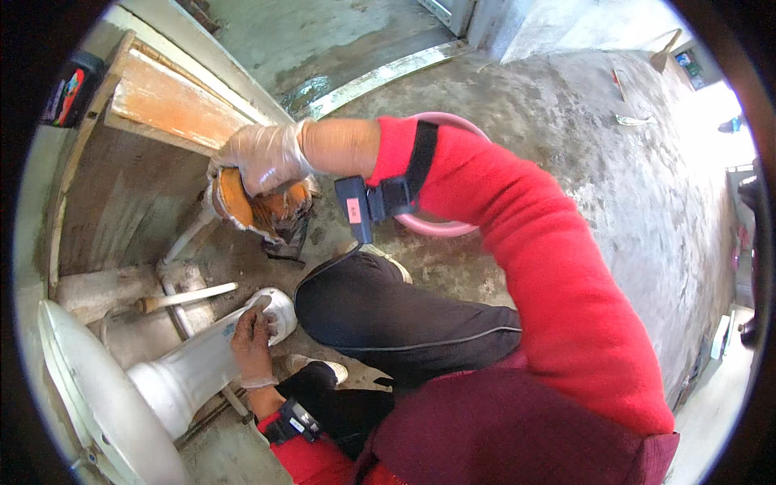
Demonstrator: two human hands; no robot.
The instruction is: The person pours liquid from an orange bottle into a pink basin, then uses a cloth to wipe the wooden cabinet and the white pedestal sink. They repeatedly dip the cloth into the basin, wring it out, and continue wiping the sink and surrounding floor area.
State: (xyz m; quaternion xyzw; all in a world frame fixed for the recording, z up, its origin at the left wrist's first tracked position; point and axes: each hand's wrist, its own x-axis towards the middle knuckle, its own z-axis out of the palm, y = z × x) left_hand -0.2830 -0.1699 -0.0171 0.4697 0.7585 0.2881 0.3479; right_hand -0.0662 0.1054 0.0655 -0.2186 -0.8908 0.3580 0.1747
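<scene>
Beside the white pedestal (198, 361) | right hand (260, 158): curled round orange cloth (234, 196) | left hand (254, 346): partly open, touching pedestal | one cloth, one pedestal

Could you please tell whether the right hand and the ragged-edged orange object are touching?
Touching. The head view shows it: the right hand grips the upper part of the orange object, with its digits pressed against the surface.

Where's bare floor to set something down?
Widest free patch: the concrete floor right of the pink rim, beyond the red right sleeve. Crowded: around the white pedestal, where the left hand, a white pipe and a shoe sit close together.
</scene>
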